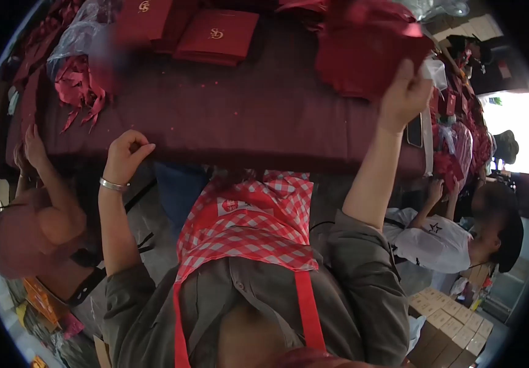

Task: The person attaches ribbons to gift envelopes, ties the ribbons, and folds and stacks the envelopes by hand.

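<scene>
My right hand reaches out over the far right of the table, its thumb and fingers closed on the edge of a dark red flat piece. Motion blurs that piece, so its exact kind does not show. Over the table's near edge, left of centre, my left hand has its fingers curled in towards the thumb, and nothing shows in it. A stack of dark red folders with a gold emblem lies beyond both hands.
A dark red cloth covers the table. Red ribbons and clear plastic lie at its left, a phone at its right edge. One person works at left, another at right. Small boxes stand at lower right.
</scene>
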`<act>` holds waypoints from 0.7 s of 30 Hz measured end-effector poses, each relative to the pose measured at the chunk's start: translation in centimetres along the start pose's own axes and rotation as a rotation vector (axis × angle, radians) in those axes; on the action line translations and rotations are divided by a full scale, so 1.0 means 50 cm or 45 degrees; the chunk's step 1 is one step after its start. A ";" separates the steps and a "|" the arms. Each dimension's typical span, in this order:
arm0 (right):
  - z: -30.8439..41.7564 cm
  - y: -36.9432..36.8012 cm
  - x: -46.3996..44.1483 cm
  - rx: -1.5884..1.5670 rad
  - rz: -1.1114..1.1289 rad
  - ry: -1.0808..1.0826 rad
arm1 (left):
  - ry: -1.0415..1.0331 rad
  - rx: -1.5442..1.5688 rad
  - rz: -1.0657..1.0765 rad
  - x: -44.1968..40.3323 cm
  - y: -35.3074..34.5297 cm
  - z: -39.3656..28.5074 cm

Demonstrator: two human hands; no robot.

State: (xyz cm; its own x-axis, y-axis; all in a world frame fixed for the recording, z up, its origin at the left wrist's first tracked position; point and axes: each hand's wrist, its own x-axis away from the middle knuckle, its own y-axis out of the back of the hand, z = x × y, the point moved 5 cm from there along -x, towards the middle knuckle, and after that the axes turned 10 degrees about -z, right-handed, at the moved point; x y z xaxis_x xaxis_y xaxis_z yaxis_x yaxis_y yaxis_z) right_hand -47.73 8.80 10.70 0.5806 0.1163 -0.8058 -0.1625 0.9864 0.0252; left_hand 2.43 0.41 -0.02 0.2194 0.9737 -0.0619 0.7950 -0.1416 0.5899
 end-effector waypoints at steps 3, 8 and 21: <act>-0.149 -0.020 -0.019 0.301 0.021 -0.155 | -0.039 -0.031 -0.012 -0.003 -0.007 -0.013; -0.246 -0.050 0.025 0.691 0.181 -0.046 | 0.198 0.046 -0.110 -0.013 0.009 0.003; -0.159 -0.017 0.030 0.706 0.214 0.397 | 0.098 -0.847 -0.914 -0.128 0.177 0.151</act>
State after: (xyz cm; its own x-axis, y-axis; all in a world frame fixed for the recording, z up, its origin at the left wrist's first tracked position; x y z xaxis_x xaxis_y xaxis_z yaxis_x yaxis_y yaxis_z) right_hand -53.09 7.19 4.77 0.3115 0.3168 -0.8959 0.2532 0.8810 0.3996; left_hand 12.33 -8.41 -0.48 -0.2474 0.8015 -0.5443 0.2393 0.5950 0.7673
